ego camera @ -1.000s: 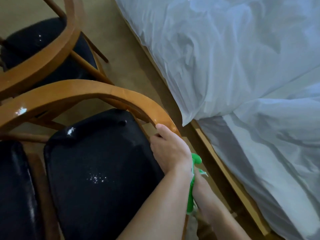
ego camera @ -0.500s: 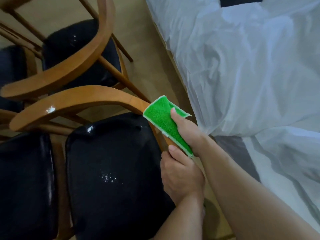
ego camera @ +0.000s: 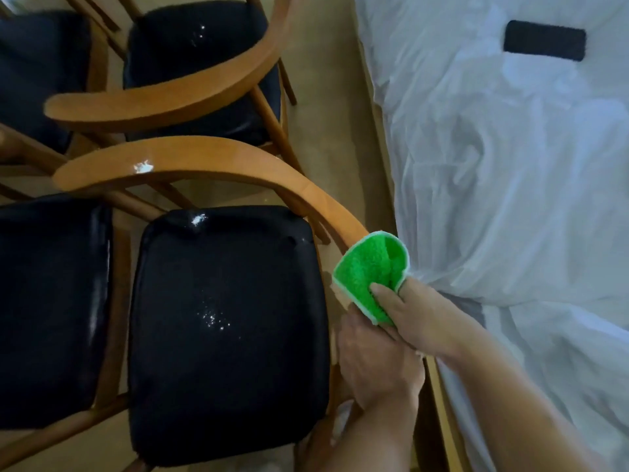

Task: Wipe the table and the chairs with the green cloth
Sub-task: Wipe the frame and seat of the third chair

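The green cloth [ego camera: 371, 269] with a white edge is folded over the right end of the near chair's curved wooden backrest [ego camera: 218, 158]. My right hand [ego camera: 413, 310] grips the cloth from the right, thumb on top. Just below it, my left hand [ego camera: 376, 362] holds the chair's right side rail, fingers curled round the wood. This chair has a glossy black seat [ego camera: 224, 328]. To the right stands the table [ego camera: 510, 185], covered by a wrinkled white sheet.
A second wooden chair [ego camera: 200, 59] with a black seat stands behind the near one. More black seats [ego camera: 44, 301] show at the left edge. A black flat object [ego camera: 544, 40] lies on the covered table. Beige floor [ego camera: 326, 107] runs between chairs and table.
My right hand came up with the cloth from below the armrest, then wrapped it round the backrest's right end. My left hand slid lower along the side rail. The view shifted right.
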The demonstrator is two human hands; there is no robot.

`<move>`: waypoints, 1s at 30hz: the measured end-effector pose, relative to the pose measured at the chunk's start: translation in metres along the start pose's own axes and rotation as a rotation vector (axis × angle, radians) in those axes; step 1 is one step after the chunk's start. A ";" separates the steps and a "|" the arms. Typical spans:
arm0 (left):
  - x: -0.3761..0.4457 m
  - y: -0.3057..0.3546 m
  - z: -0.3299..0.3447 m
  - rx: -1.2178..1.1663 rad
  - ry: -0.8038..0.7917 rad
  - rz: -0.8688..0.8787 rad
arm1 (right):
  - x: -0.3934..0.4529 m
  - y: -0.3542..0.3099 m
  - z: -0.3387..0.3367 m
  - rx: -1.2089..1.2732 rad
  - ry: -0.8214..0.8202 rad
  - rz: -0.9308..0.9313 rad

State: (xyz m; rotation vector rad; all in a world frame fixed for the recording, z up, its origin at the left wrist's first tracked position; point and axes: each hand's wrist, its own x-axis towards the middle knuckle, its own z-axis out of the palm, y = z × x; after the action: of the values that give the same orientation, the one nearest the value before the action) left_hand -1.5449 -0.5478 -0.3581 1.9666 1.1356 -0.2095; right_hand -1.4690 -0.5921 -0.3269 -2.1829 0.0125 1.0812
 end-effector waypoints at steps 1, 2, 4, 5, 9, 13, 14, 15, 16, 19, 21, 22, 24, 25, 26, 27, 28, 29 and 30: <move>0.000 0.000 0.000 0.001 0.008 0.004 | 0.009 -0.006 -0.001 -0.040 0.007 -0.016; 0.000 0.001 0.000 0.035 0.024 0.034 | 0.018 -0.012 -0.002 -0.089 0.027 -0.028; -0.001 0.002 0.000 0.105 0.036 0.116 | 0.038 -0.028 -0.004 -0.211 0.088 -0.041; -0.002 0.003 -0.001 0.106 0.040 0.145 | 0.049 -0.037 -0.004 -0.294 0.097 -0.048; 0.000 0.005 -0.004 0.080 0.057 0.109 | 0.099 -0.073 -0.006 -0.463 0.117 -0.037; -0.004 0.003 0.006 0.104 0.159 0.081 | 0.134 -0.087 -0.001 -0.390 0.139 -0.067; -0.004 0.003 0.008 0.094 0.214 0.093 | 0.138 -0.087 0.002 -0.417 0.144 -0.101; -0.004 0.004 0.009 0.095 0.247 0.102 | 0.138 -0.087 0.004 -0.446 0.163 -0.134; -0.004 0.005 0.008 0.111 0.259 0.106 | 0.135 -0.086 0.004 -0.476 0.181 -0.158; -0.007 0.005 0.006 0.164 0.161 0.116 | 0.107 -0.069 0.006 -0.525 0.242 -0.185; -0.006 0.004 0.002 0.130 0.139 0.115 | 0.074 -0.044 0.009 -0.485 0.293 -0.190; -0.007 0.003 0.001 0.126 0.124 0.110 | 0.056 -0.033 0.009 -0.448 0.298 -0.181; -0.008 0.003 0.001 0.160 0.085 0.074 | 0.031 -0.017 0.005 -0.358 0.242 -0.122; -0.008 0.004 0.001 0.173 0.084 0.061 | 0.026 -0.014 0.003 -0.327 0.202 -0.090; -0.009 0.004 0.002 0.178 0.089 0.061 | 0.026 -0.015 0.000 -0.310 0.167 -0.066; -0.009 0.004 0.001 0.174 0.099 0.066 | 0.029 -0.018 -0.002 -0.307 0.144 -0.050; -0.009 0.004 0.001 0.160 0.115 0.069 | 0.032 -0.022 -0.003 -0.310 0.138 -0.041; -0.009 0.005 0.000 0.144 0.133 0.069 | 0.035 -0.025 -0.003 -0.314 0.144 -0.033; -0.009 0.006 -0.001 0.134 0.144 0.064 | 0.038 -0.026 -0.002 -0.314 0.153 -0.030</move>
State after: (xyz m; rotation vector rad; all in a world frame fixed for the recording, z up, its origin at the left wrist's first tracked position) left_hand -1.5457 -0.5545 -0.3500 2.1623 1.1737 -0.1147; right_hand -1.4354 -0.5625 -0.3377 -2.5338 -0.1289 0.9483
